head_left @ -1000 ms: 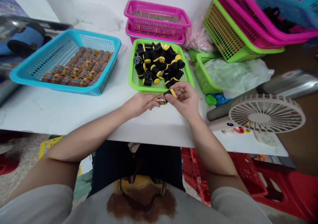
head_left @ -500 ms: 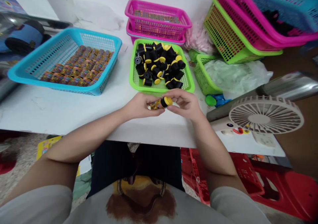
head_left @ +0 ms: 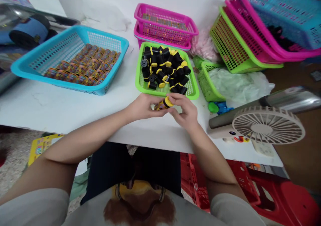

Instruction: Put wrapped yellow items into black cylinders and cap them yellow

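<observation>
My left hand (head_left: 141,108) grips a small cylinder (head_left: 159,105) with a colourful printed body, a thin dark band and a yellow cap (head_left: 168,102) facing right. The fingers of my right hand (head_left: 184,110) close around the capped end, index finger over the top and thumb below. Both hands are just above the white table's front part. Right behind them stands a green basket (head_left: 192,91) with several black cylinders (head_left: 160,59) that have yellow ends. To the left, a blue basket (head_left: 102,89) contains rows of printed cylinders (head_left: 82,69).
Stacked pink baskets (head_left: 163,35) stand at the back. A small green basket (head_left: 207,82) with clear plastic bags (head_left: 238,82) lies to the right, below tilted stacked baskets (head_left: 235,48). A handheld fan (head_left: 263,127) and a metal tube (head_left: 288,99) take up the right edge.
My right fingers have moved in onto the yellow cap, and the black band below it looks narrower. The left hand keeps its grip. The view has shifted slightly.
</observation>
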